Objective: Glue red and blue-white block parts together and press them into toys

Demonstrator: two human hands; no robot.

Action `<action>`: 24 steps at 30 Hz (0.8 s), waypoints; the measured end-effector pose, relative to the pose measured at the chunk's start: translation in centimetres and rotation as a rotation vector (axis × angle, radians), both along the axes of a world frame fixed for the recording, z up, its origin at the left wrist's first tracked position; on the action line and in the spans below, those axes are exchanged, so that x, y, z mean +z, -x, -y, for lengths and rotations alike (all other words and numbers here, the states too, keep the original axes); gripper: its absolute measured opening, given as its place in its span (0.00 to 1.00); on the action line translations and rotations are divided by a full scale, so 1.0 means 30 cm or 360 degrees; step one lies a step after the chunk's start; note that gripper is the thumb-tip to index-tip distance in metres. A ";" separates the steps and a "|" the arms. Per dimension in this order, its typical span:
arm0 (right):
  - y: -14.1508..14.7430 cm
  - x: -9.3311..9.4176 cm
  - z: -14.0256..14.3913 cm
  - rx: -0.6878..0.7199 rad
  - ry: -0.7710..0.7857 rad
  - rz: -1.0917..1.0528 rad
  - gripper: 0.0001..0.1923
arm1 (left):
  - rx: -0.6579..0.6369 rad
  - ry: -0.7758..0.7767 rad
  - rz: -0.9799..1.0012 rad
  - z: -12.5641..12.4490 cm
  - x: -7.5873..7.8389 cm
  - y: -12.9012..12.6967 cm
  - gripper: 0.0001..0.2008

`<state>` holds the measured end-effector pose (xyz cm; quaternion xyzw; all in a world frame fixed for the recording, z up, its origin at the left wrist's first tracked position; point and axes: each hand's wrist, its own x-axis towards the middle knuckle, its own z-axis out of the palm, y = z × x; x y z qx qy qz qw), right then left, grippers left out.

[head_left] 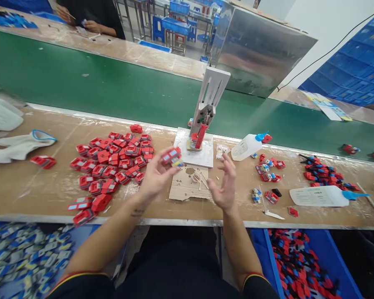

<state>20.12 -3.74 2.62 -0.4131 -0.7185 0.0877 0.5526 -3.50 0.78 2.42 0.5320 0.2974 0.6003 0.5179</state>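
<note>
My left hand (156, 174) is closed around a small red toy vehicle part (172, 157) with pale windows and a blue, yellow and grey piece along its lower side. To its right, my right hand (224, 182) is raised above the table with its fingers apart and nothing in it. Just beyond both hands stands a toggle-clamp press (205, 112) with a red handle, on a white base plate (205, 160). In front of it lies a stained piece of cardboard (182, 189) with cotton swabs (200, 182) and a small round cap on it.
A heap of red toy bodies (112, 158) covers the table at left, near a white glove (25, 145). Plastic bottles (244, 147) with blue nozzles and toy parts lie at right. Blue bins (336, 257) hold parts below. Across the green conveyor (112, 79), another person works.
</note>
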 end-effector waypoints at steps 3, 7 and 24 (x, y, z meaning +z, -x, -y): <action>-0.053 0.038 -0.109 0.0115 0.0394 -0.0056 0.26 | -0.0006 0.0105 -0.0019 -0.184 -0.044 0.058 0.31; -0.034 0.061 -0.265 0.0396 0.0704 -0.0033 0.26 | 0.0142 0.0164 -0.0135 -0.376 -0.067 -0.011 0.31; 0.027 0.059 -0.332 0.0595 0.0719 -0.0292 0.27 | 0.0496 0.0143 -0.0409 -0.496 -0.056 -0.288 0.26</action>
